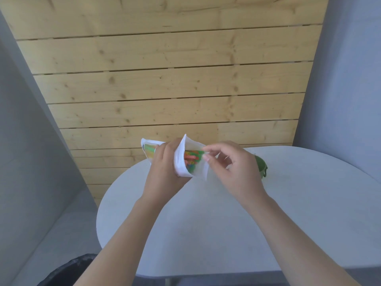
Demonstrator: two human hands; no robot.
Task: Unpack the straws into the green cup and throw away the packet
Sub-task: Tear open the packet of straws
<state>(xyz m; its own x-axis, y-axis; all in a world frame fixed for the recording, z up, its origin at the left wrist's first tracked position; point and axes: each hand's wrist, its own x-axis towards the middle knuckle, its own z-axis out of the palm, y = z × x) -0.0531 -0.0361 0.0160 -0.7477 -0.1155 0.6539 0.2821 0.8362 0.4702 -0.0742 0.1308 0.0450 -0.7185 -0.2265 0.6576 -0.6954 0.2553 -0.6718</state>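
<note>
Bin bag (68, 271) lower left; left hand (165, 168) grips packet (185, 162) steady, right hand (228, 162) pinches its mouth open for straws (191, 159).

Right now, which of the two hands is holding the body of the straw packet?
The left hand. It grips the white packet around its middle, while the right hand only pinches at the open mouth, where the colourful straws show.

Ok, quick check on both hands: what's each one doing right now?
Left hand: grips the straw packet around its middle.
Right hand: pinches the packet's open edge; whether it also touches the straws cannot be told.
</note>
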